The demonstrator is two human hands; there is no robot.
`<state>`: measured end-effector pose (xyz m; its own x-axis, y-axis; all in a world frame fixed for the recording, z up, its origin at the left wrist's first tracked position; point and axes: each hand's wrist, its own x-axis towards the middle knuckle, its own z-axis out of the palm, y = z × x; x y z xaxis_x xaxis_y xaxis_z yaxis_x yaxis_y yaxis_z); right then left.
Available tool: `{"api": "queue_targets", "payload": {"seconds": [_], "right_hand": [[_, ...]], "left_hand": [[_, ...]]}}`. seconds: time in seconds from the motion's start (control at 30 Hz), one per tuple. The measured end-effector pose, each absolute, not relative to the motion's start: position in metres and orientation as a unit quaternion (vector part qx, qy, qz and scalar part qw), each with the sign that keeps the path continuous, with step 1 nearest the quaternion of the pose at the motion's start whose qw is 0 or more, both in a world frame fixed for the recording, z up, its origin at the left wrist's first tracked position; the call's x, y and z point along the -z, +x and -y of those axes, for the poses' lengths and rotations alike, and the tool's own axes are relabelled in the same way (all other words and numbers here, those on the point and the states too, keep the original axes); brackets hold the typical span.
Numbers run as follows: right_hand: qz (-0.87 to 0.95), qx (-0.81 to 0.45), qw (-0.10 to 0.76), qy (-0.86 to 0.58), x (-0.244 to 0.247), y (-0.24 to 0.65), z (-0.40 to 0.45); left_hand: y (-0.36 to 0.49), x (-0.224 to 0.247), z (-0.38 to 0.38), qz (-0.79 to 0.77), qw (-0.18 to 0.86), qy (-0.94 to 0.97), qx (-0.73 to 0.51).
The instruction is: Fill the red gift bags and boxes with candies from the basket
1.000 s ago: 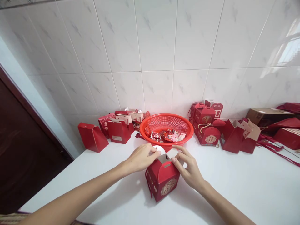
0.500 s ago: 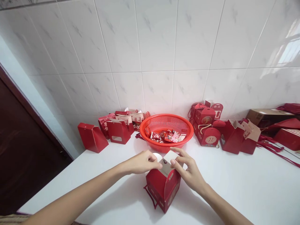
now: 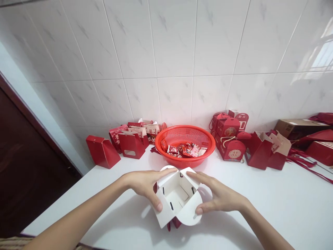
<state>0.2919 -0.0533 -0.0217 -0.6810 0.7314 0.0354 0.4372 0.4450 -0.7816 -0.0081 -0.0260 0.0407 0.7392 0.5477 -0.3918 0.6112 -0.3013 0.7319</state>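
Observation:
On the table in front of me stands a red cardboard gift box [image 3: 179, 198] with its top unfolded, the white insides of its flaps spread outward. Looking down into it, I see a bare white bottom and dark slots in the walls. My left hand [image 3: 148, 187] holds the left side, thumb on the near left flap and fingers along the far left one. On the right, my right hand [image 3: 215, 194] has its fingers on the far right flap and its thumb on the rounded near flap. A bit of dark red cord shows below the box.
Behind the box sits a red plastic basket [image 3: 185, 161] holding wrapped sweets [image 3: 187, 150]. Several red boxes [image 3: 104, 152] stand at the left. More decorated boxes [image 3: 230, 139] are stacked at the right, near open red bags [image 3: 260, 152] and a brown carton [image 3: 293, 130]. A tiled wall closes the back.
The box's top flaps, partly upright before, are now folded outward and its inside is exposed. Both hands have moved apart, with fingers spreading from a pinch onto the flaps.

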Motion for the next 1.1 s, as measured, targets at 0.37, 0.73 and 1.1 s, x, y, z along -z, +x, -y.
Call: {"api": "queue_targets", "payload": {"seconds": [0.37, 0.73, 1.1], "right_hand": [[0.828, -0.347, 0.21, -0.387, 0.024, 0.297, 0.049], [0.82, -0.361, 0.268, -0.355, 0.025, 0.294, 0.049], [0.819, -0.359, 0.27, -0.359, 0.033, 0.29, 0.047]], "left_hand": [[-0.013, -0.037, 0.01, -0.509, 0.373, 0.773, 0.072], [0.021, -0.086, -0.04, -0.47, 0.166, 0.866, -0.043], [0.094, -0.007, -0.131, -0.448, 0.306, 0.838, 0.057]]}}
